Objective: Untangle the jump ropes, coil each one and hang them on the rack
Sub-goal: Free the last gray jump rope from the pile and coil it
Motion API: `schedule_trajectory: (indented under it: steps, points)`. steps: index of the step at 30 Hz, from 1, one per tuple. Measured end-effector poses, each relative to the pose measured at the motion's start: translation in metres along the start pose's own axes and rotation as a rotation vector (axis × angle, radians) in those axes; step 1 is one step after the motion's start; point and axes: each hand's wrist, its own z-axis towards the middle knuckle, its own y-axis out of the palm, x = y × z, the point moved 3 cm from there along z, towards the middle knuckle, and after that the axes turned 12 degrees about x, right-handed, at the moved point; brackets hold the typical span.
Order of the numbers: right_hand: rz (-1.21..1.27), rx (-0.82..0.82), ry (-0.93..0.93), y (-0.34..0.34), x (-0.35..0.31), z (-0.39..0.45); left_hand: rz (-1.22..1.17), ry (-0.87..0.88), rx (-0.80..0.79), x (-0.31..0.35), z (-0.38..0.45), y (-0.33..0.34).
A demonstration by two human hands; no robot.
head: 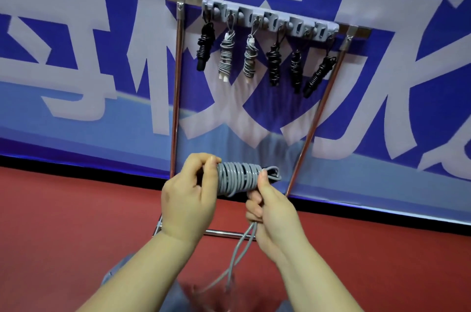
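A smooth grey jump rope [238,179], wound in tight round turns into a stubby bundle, sits low in front of the chrome-tube rack [178,87]. The left hand [188,199] grips the bundle's left end, fingers curled round it. The right hand [272,207] pinches the right end, thumb up, with two loose strands trailing down toward the red floor [63,222]. Six coiled ropes [251,58], black and grey, hang from the grey plastic hook strip [270,17].
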Motion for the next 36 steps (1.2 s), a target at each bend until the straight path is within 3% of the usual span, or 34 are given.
schedule_trajectory:
  steps: [2, 4, 6, 9, 12, 14, 20, 26, 32, 36]
  points:
    - [0.004, -0.031, 0.043, -0.004, -0.001, 0.004, -0.017, -0.033, -0.034, -0.006, -0.003, 0.001]
    - [-0.022, -0.048, 0.034, -0.008, -0.007, 0.009, -0.127, -0.285, -0.152, -0.009, 0.0, 0.004]
    - [-0.082, -0.108, -0.016, -0.012, -0.02, 0.013, -0.261, -0.663, -0.396, -0.013, 0.007, 0.011]
    - [-0.193, -0.276, -0.07, -0.013, -0.041, 0.017, -0.42, -1.152, -0.902, -0.015, 0.017, 0.011]
    - [-0.356, -0.377, -0.145, -0.01, -0.05, 0.02, -0.497, -1.184, -1.353, -0.011, 0.022, 0.012]
    - [-0.454, -0.378, -0.178, -0.01, -0.05, 0.025, -0.478, -1.069, -1.473, -0.011, 0.021, 0.021]
    - [-0.501, -0.213, -0.194, -0.038, -0.026, 0.07, -0.32, -0.821, -1.186, -0.039, -0.012, 0.079]
    - [-0.568, -0.052, -0.187, -0.048, 0.037, 0.141, -0.151, -0.816, -0.845, -0.109, -0.049, 0.126]
    - [-0.597, 0.053, -0.21, -0.044, 0.1, 0.22, -0.165, -1.008, -0.775, -0.182, -0.05, 0.173]
    - [-0.571, 0.032, -0.044, -0.055, 0.16, 0.251, -0.138, -1.146, -0.722, -0.236, -0.047, 0.196]
